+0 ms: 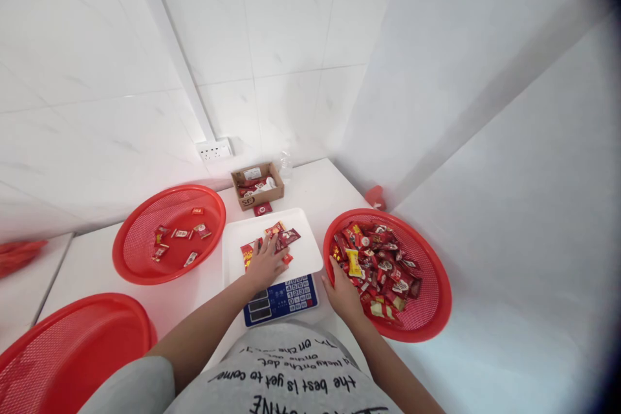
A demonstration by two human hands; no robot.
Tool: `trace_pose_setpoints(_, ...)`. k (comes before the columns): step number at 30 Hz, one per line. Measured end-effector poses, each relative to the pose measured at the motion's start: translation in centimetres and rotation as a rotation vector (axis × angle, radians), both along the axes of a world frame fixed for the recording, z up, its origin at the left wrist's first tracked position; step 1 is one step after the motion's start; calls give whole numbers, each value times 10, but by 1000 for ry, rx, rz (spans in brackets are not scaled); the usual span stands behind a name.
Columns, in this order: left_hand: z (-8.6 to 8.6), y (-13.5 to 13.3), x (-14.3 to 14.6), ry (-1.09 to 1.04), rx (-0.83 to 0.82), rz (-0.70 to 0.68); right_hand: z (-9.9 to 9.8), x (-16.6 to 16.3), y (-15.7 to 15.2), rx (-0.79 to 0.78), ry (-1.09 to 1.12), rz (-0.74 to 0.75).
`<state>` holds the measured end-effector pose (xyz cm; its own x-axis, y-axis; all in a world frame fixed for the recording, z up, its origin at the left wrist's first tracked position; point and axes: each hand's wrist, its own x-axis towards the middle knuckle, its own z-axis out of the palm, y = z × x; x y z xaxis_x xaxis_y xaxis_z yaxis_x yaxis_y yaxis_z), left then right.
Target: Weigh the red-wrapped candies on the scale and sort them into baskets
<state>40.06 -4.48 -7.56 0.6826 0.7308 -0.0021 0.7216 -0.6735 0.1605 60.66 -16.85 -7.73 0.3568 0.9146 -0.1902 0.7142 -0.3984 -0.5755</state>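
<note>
My left hand lies on the white tray of a digital scale, its fingers spread over several small red candy packets. Part of the packets is hidden under the fingers. On the right, my right hand grips the near left rim of a red mesh basket, fingers over the edge beside the sweets. That basket holds a heap of red wrapped candies and a yellow packet. The scale's blue keypad shows below the tray.
An open cardboard box with red packets stands behind the scale, a red packet before it. To the left are a red basket holding several candies and another red basket. A wall socket sits above.
</note>
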Motion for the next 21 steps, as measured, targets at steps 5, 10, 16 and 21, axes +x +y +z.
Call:
trace_pose_setpoints(5,4,4,6,20,11,-50,-3,1,1,1,3,3)
trace_pose_setpoints(10,11,-7,-1,-9,9,-109,-3,2,1,-2,5,4)
trace_pose_setpoints(16,16,-20,-15,-45,-8,-66,-4,2,0,-5,12,0)
trace_pose_setpoints(21,15,-20,-18,-35,10,-38,-3,1,1,-10,18,3)
